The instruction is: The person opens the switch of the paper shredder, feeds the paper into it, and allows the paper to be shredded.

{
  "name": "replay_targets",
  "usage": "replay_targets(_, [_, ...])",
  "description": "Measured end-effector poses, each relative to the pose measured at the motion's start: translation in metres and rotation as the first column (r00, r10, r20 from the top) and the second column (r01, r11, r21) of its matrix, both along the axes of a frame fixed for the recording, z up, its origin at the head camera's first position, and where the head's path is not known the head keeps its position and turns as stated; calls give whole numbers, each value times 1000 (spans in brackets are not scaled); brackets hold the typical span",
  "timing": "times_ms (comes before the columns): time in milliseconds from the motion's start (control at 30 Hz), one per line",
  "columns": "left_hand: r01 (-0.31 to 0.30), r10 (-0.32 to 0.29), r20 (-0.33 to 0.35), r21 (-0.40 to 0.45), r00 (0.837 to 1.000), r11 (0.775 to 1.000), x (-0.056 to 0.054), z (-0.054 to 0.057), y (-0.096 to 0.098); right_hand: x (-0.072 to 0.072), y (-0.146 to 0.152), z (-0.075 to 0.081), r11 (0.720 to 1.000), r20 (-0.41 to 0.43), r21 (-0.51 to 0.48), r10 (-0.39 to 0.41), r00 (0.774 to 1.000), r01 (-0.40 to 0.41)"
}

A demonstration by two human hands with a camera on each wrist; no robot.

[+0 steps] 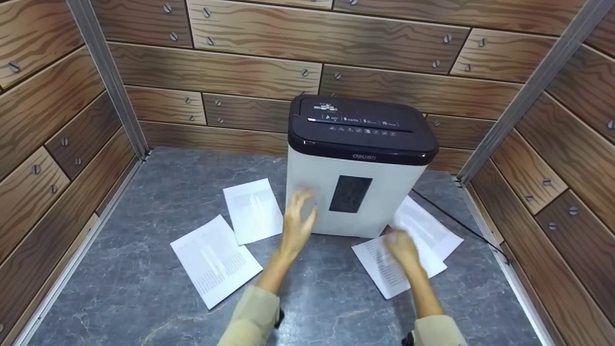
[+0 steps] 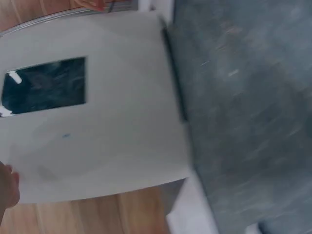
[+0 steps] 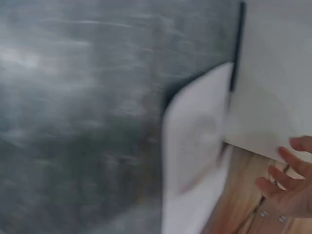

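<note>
A paper shredder [image 1: 379,192] with a pale body and a dark top stands upright on the floor. My left hand [image 1: 295,228], fingers spread, is in front of its lower left side and holds nothing; the left wrist view catches only part of that hand [image 2: 7,187] at its edge. Blurred in the head view, my right hand [image 1: 402,245] hovers over a printed sheet [image 1: 382,266] by the shredder's right corner. In the right wrist view its fingers [image 3: 287,158] are loosely bent with nothing between them. Whether either hand touches the shredder, I cannot tell.
Two printed sheets lie left of the shredder, one nearer it [image 1: 254,211] and one closer to me [image 1: 216,262]. Another sheet [image 1: 432,228] sits partly behind the right one. A black cord [image 1: 461,223] runs rightwards. Wood-patterned walls [image 1: 216,67] enclose the grey floor [image 1: 326,298].
</note>
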State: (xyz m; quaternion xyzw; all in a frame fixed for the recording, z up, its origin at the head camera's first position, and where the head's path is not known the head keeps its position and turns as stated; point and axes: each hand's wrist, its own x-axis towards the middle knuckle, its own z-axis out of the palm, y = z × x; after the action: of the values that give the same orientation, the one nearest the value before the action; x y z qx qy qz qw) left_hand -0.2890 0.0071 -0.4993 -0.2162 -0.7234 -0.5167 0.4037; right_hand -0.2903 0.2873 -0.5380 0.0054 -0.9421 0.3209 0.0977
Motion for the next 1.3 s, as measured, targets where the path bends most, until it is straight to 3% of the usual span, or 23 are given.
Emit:
replay_targets(67, [49, -42, 123, -54, 991, 997, 5, -21, 3, 4, 0, -16, 993, 134, 77, 77, 988, -88])
replay_targets(100, [74, -54, 193, -97, 980, 993, 7, -30, 4, 6, -1, -21, 987, 178, 105, 99, 979, -119])
replay_targets(167, [131, -56, 336, -205, 940, 970, 11, -45, 6, 10, -6, -26, 974, 237, 156, 125, 963, -164])
replay_targets(267, [227, -10, 506, -371, 863, 900, 16, -62, 9, 17, -19, -25, 954, 286, 215, 143, 947, -209])
replay_targets(367, [297, 63, 594, -488, 802, 820, 21, -73, 13, 26, -37, -23, 928, 295, 274, 170, 940, -254])
replay_targets(433, [315, 118, 613, -551, 782, 772, 23, -79, 17, 34, -50, -21, 907, 287, 305, 202, 936, -290])
replay_targets(533, [291, 215, 589, -643, 779, 708, 28, -84, 26, 42, -70, -22, 880, 259, 341, 251, 933, -331])
replay_targets(667, [201, 349, 508, -747, 788, 634, 30, -89, 43, 46, -86, -23, 865, 231, 355, 286, 930, -354])
replay_targets(833, [132, 446, 443, -808, 778, 574, 31, -94, 54, 37, -77, -26, 905, 209, 305, 242, 948, -298])
replay_targets(1000, [117, 461, 436, -812, 772, 572, 30, -97, 53, 23, -44, -30, 960, 203, 262, 48, 978, -101])
replay_targets(1100, [96, 470, 428, -809, 772, 580, 30, -97, 53, 17, -27, -33, 964, 214, 265, -56, 975, -3])
replay_targets(1300, [93, 471, 441, -797, 764, 596, 30, -95, 53, 14, -13, -36, 966, 206, 248, -122, 971, 68])
